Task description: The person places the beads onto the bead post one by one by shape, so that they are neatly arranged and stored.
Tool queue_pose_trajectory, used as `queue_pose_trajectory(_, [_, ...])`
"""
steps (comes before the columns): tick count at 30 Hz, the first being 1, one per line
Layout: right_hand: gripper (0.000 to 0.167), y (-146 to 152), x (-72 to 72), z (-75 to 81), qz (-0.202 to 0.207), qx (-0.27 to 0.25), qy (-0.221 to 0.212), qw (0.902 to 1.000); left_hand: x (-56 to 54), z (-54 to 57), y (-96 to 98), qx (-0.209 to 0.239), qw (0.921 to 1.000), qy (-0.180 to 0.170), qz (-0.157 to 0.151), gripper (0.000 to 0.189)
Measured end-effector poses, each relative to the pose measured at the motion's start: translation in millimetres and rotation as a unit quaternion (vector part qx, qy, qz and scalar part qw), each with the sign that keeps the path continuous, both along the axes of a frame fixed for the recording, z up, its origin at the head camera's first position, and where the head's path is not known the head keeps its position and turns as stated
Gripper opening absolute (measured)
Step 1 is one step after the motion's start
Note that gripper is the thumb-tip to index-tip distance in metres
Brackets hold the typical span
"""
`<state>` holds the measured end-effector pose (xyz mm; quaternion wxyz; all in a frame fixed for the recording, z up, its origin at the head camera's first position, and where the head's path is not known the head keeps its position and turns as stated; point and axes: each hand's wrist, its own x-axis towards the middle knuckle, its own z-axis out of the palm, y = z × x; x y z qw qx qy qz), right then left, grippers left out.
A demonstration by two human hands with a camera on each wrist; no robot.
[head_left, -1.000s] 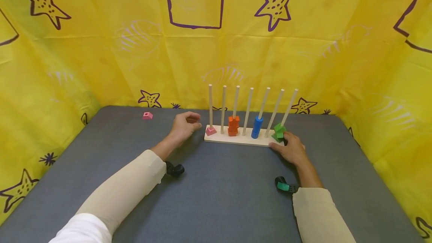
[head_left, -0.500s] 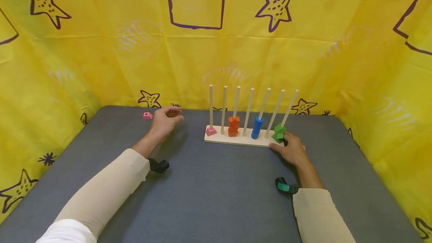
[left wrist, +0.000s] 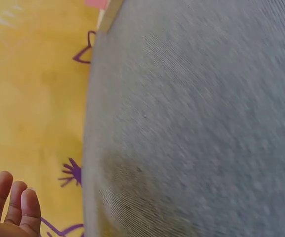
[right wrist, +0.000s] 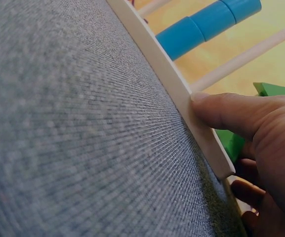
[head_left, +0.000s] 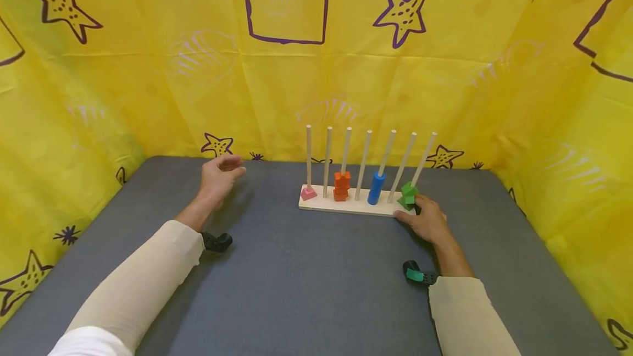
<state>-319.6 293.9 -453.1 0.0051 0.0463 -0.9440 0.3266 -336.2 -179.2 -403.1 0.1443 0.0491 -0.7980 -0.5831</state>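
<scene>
My left hand [head_left: 217,180] is over the far left of the table, its fingers loosely bent with nothing seen between them. In the left wrist view its fingertips [left wrist: 29,203] hang in front of the yellow cloth. My right hand [head_left: 427,218] grips the right end of a wooden peg board [head_left: 353,207], thumb on the front edge, other fingers round the end. On the board's pegs sit a pink block [head_left: 309,194] at the left end, stacked orange blocks [head_left: 342,187], stacked blue cylinders [right wrist: 212,22] and green blocks [head_left: 407,195] beside the right hand.
A grey table [head_left: 316,284] lies under everything. Yellow cloth [head_left: 277,87] with purple starfish drawings hangs behind it and at both sides. Several tall bare pegs [head_left: 327,161] stand up from the board. Black devices [head_left: 216,242] are strapped at the wrists.
My left hand has moved left, away from the board, and now covers the spot where a loose pink block lay in view. The right hand keeps its grip on the board.
</scene>
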Motion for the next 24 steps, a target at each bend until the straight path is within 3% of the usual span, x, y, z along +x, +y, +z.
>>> queue_pose_trajectory(18, [0.055, 2, -1.8, -3.0, -0.002, 0.002, 0.013, 0.9999, -12.2, -15.0, -29.1, 0.052, 0.9964, 0.008, 0.067, 0.036])
queue_pose_trajectory(24, [0.060, 1, -2.2, -3.6, 0.000, 0.005, 0.010, 0.9999, -16.2, -16.2, -45.4, 0.096, 0.9905, 0.023, 0.096, 0.034])
